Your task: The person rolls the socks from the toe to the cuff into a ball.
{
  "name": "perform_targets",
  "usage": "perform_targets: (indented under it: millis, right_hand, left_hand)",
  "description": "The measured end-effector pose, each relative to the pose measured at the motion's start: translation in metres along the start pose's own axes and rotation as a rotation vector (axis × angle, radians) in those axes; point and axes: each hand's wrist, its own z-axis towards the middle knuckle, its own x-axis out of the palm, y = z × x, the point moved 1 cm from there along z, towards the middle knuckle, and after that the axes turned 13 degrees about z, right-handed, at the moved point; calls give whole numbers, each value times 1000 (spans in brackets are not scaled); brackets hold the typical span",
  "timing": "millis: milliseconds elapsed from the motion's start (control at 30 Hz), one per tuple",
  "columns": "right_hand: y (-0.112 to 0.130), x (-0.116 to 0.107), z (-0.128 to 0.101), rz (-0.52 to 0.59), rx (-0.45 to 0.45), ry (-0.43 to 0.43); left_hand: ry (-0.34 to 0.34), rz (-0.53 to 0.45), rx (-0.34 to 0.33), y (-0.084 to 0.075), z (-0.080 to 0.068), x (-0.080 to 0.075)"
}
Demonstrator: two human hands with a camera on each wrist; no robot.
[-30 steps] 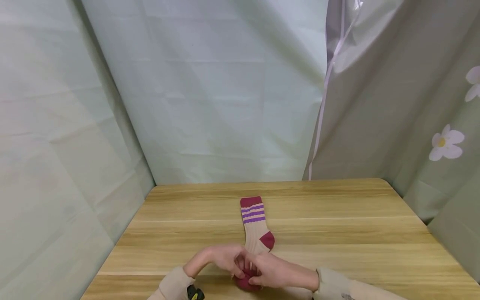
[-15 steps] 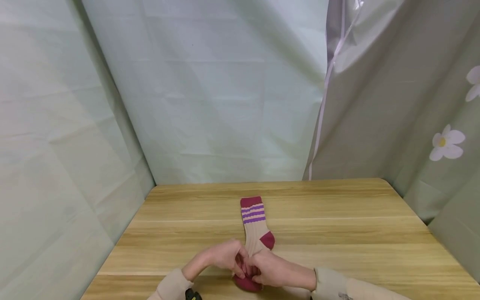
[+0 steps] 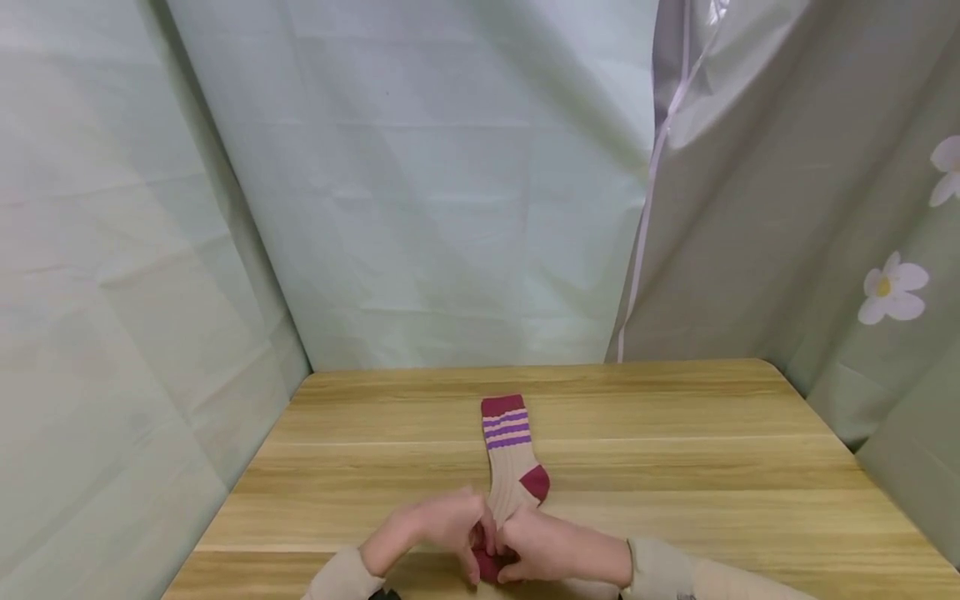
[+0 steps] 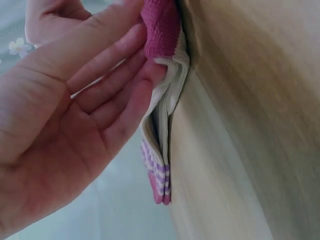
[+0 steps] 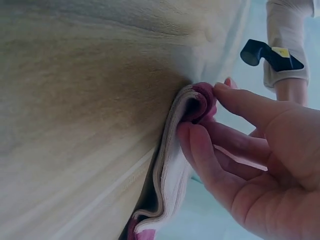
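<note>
Both hands, left hand (image 3: 438, 527) and right hand (image 3: 551, 546), pinched together on the maroon toe of the sock (image 3: 512, 462), long axis running straight away across the desk (image 3: 712, 467), cuff farthest.

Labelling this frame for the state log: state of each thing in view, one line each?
sock: flat on the table, cuff at the far end, toe end curled up at the near end.
left hand: fingers curled on the sock's toe end.
right hand: thumb and fingers pinch the same toe end.
table: wooden, bears the sock and both hands.
curtain: hangs behind the table, flower print.
</note>
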Motion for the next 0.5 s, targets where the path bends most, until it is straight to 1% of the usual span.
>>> perform_targets:
  millis: [67, 133, 200, 300, 367, 500]
  right_hand:
    - [2, 1, 0, -17, -3, 14]
    - [3, 1, 1, -43, -14, 15]
    - [4, 1, 1, -42, -23, 16]
    - [4, 1, 1, -23, -18, 18]
    - [5, 1, 0, -23, -11, 17]
    - [5, 3, 0, -44, 16, 19]
  left_hand:
    - [11, 54, -21, -3, 0, 2]
    - [26, 97, -62, -5, 1, 3]
    - [33, 129, -91, -8, 3, 4]
    - [24, 115, -101, -10, 6, 5]
    - [11, 97, -85, -10, 8, 6]
    - [-14, 28, -70, -7, 8, 8]
